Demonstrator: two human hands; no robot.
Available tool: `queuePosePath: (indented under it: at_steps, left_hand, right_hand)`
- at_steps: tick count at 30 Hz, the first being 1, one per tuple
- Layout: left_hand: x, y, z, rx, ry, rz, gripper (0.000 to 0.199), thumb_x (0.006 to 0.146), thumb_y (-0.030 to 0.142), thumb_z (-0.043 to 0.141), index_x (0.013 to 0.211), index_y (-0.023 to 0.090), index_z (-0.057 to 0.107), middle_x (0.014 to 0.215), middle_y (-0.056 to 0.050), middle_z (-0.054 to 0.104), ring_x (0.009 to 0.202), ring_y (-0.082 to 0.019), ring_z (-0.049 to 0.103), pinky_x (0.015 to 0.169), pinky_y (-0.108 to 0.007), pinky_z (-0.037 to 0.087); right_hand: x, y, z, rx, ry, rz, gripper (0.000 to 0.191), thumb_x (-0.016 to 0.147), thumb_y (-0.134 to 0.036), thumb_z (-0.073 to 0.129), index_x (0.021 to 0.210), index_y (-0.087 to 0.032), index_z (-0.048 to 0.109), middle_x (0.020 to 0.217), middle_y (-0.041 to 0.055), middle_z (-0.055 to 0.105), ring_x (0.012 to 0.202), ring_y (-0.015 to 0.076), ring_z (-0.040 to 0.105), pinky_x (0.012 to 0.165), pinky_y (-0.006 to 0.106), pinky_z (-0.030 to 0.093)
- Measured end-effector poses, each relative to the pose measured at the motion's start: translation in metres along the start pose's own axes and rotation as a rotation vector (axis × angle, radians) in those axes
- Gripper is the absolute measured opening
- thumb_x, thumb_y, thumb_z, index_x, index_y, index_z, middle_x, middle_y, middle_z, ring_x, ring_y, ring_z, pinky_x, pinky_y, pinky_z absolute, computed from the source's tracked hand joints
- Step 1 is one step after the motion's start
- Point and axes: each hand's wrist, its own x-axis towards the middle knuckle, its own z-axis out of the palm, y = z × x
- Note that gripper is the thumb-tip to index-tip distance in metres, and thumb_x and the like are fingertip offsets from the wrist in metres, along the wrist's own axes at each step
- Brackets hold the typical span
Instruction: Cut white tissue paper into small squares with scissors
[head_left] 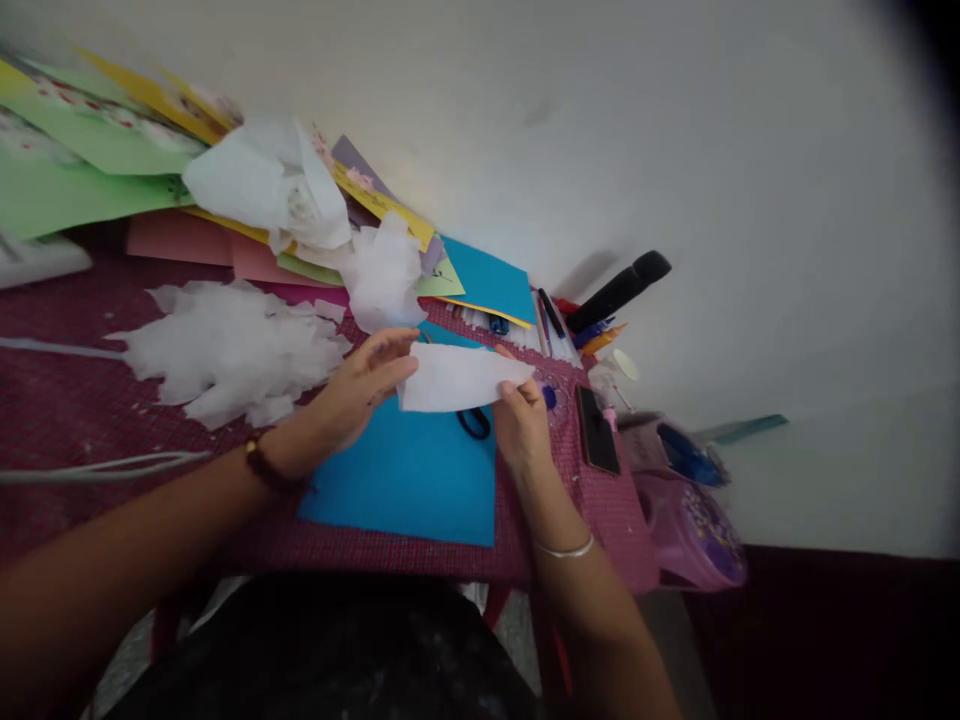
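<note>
Head view showed the white paper (454,378) held up above the tabletop (615,525), over a blue sheet (405,465) that reached near the front edge. The right grip, the person's right hand (523,415), was closed on the paper's right end, thumb in front. The left hand (367,385) met the other end; with the view soft there, whether it pinched or merely steadied the paper could not be told.

The paper looked thin, so an uneven pull between the hands could tear or crease it. If the left end were only steadied, it might slip and droop. A dark-handled pair of scissors (474,424) lay beneath, and a lowered hand could knock it or snag the paper. Toward the left side, the loose heap of white scraps (232,350) might scatter if the left forearm brushed it.
</note>
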Motion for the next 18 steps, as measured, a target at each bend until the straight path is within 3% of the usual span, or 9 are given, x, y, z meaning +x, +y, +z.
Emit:
queuePosePath:
  at_steps: [3,7,9,12,15,18]
  left_hand:
    - [-0.002,0.004,0.005,-0.154,-0.007,-0.162,0.063,0.077,0.038,0.071,0.134,0.026,0.046,0.126,-0.009,0.059,0.099,-0.024,0.063,0.064,-0.030,0.056]
    - [-0.001,0.008,0.009,-0.094,-0.023,-0.343,0.076,0.070,0.033,0.078,0.137,0.027,0.042,0.128,-0.009,0.054,0.094,-0.021,0.062,0.056,-0.027,0.055]
    - [0.001,0.007,0.009,-0.047,-0.017,-0.385,0.071,0.067,0.032,0.079,0.131,0.024,0.049,0.120,-0.007,0.057,0.088,-0.018,0.061,0.055,-0.025,0.053]
    - [0.005,0.005,0.000,0.000,-0.040,-0.432,0.047,0.067,0.034,0.080,0.108,0.019,0.062,0.094,-0.002,0.064,0.074,-0.014,0.060,0.058,-0.024,0.050]
    - [0.008,0.008,-0.015,0.156,-0.046,-0.418,0.033,0.072,0.042,0.075,0.094,0.019,0.068,0.081,-0.002,0.067,0.067,-0.016,0.058,0.059,-0.026,0.046]
    - [0.005,0.020,-0.026,0.353,0.004,-0.248,0.037,0.081,0.050,0.062,0.099,0.020,0.074,0.093,-0.008,0.072,0.082,-0.023,0.063,0.065,-0.030,0.047]
  right_hand:
    - [0.004,0.003,-0.005,-0.016,0.069,0.038,0.041,0.072,-0.043,0.077,0.107,-0.023,0.070,0.113,0.0073,0.073,0.108,0.0243,0.065,0.102,0.043,0.047]
    - [0.004,0.007,-0.007,0.035,0.087,0.142,0.037,0.069,-0.044,0.081,0.099,-0.025,0.072,0.110,0.0066,0.074,0.103,0.0252,0.068,0.098,0.044,0.049]
    - [0.000,0.006,-0.005,0.059,0.057,0.181,0.034,0.070,-0.043,0.081,0.097,-0.026,0.072,0.114,0.0063,0.073,0.105,0.0265,0.067,0.098,0.045,0.050]
    - [-0.004,0.001,-0.002,-0.002,-0.029,0.147,0.027,0.075,-0.043,0.078,0.095,-0.026,0.073,0.129,0.0065,0.065,0.116,0.0281,0.063,0.102,0.047,0.047]
    - [-0.004,-0.008,-0.002,-0.230,-0.188,0.029,0.015,0.079,-0.036,0.075,0.087,-0.025,0.072,0.137,0.0069,0.058,0.129,0.0280,0.054,0.108,0.045,0.042]
    - [-0.001,-0.016,-0.002,-0.426,-0.306,-0.061,0.008,0.078,-0.030,0.073,0.078,-0.023,0.069,0.137,0.0090,0.056,0.134,0.0280,0.048,0.112,0.046,0.037]
